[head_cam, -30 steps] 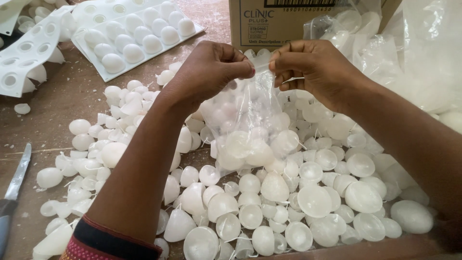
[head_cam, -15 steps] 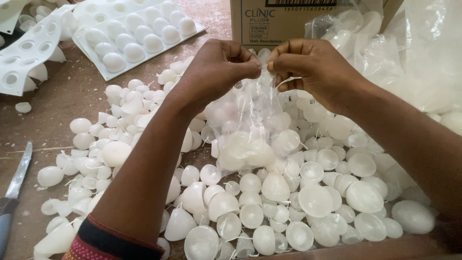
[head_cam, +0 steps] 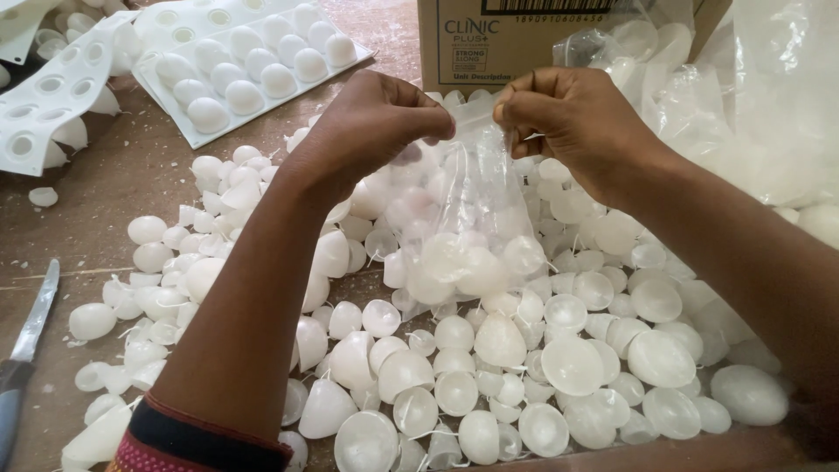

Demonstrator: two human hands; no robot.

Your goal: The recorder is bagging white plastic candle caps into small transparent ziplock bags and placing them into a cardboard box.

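Note:
A small clear plastic bag point(head_cam: 472, 227) hangs between my hands, its bottom filled with several white half-shell pieces. My left hand point(head_cam: 371, 122) pinches the bag's top edge on the left, and my right hand point(head_cam: 572, 118) pinches the top edge on the right. Below the bag, a wide heap of white dome-shaped shells point(head_cam: 489, 367) covers the brown table.
White moulded trays point(head_cam: 253, 65) with rows of domes lie at the back left. A brown cardboard box point(head_cam: 524, 39) stands behind my hands. Loose clear plastic bags point(head_cam: 769, 105) pile up at the right. A knife point(head_cam: 26, 350) lies at the left edge.
Both hands have stayed at the bag's mouth with only small finger shifts; the bag hangs in much the same place.

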